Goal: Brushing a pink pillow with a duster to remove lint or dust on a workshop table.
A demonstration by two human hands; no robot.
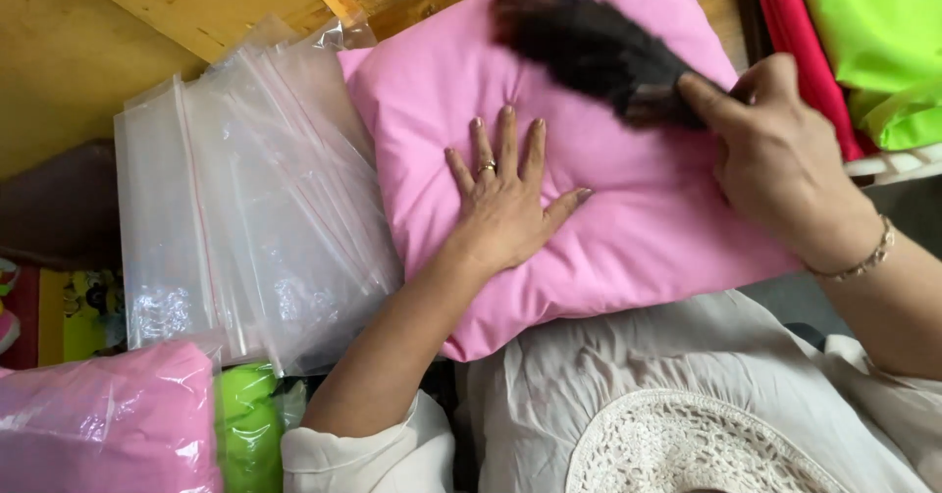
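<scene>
- Head view showed our left hand (505,204) spread open, flat on the pink pillow (608,238).
- Our right hand (775,159), at two o'clock, gripped a black brush (589,42), its bristles angled toward eleven o'clock across the pillow.
- Clear plastic bags (245,218) lay stacked at nine o'clock.
- Beyond, a wooden surface (177,2) showed at eleven o'clock.

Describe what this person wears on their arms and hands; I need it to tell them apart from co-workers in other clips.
The left hand wears a gold-coloured ring on one finger. The right hand has a thin gold-coloured chain bracelet at the wrist. Both forearms are bare; loose, short cream-coloured sleeves start near the elbows, part of a light blouse with a round lace collar.
</scene>
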